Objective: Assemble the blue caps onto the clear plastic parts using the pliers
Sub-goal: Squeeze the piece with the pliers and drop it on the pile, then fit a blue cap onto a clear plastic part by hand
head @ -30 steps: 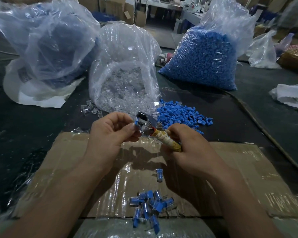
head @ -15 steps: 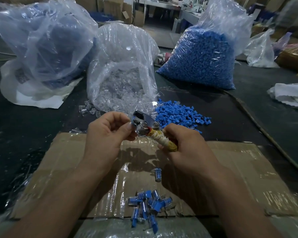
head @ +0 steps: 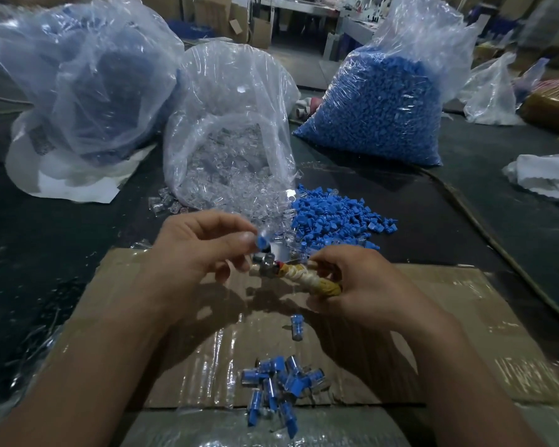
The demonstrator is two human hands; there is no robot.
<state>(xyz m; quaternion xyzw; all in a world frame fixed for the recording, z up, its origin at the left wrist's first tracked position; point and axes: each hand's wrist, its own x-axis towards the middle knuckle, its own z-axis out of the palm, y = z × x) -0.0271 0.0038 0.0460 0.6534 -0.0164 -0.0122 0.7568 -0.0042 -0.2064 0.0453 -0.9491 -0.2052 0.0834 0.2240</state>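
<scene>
While the left hand (head: 200, 253) pinches a capped part (head: 261, 242) just above the pliers (head: 268, 264), the right hand (head: 352, 282) grips their wrapped handle.

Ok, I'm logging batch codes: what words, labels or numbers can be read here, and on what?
No text is legible.
A dark printed patch on the white plastic bag at left is too blurred to read.
The cord-wrapped metal pliers, blue plastic cap and brown cardboard sheet show no writing.
</scene>
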